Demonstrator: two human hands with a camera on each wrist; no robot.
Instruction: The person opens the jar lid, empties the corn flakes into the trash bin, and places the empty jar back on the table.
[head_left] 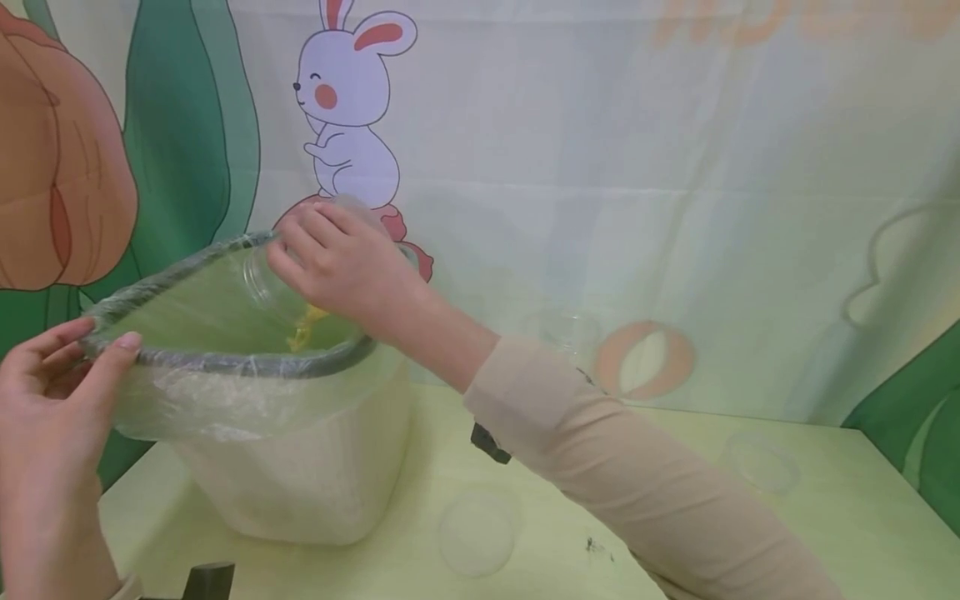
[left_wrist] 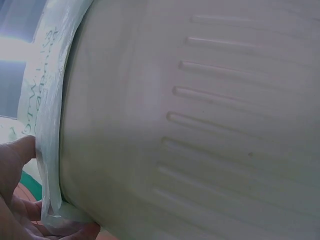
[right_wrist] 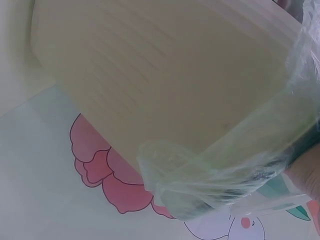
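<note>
A pale bin (head_left: 300,475) lined with a thin clear plastic bag (head_left: 202,408) stands at the left of the head view; the bag is folded over its dark rim. My left hand (head_left: 56,408) pinches the bin's rim and bag at the near left corner, thumb outside. Over the far right part of the opening, my right hand (head_left: 337,262) grips a tilted clear plastic cup (head_left: 258,279), mostly hidden by the fingers. Below the hand, a yellow stringy scrap (head_left: 302,327) shows inside the bin. The right wrist view has the bag's loose corner (right_wrist: 180,175) hanging outside the bin.
Clear round lids lie on the pale table: one lid (head_left: 476,533) near the bin, another lid (head_left: 761,462) farther right. Behind the right sleeve is a clear container (head_left: 570,329). A printed curtain (head_left: 510,125) hangs close behind the table.
</note>
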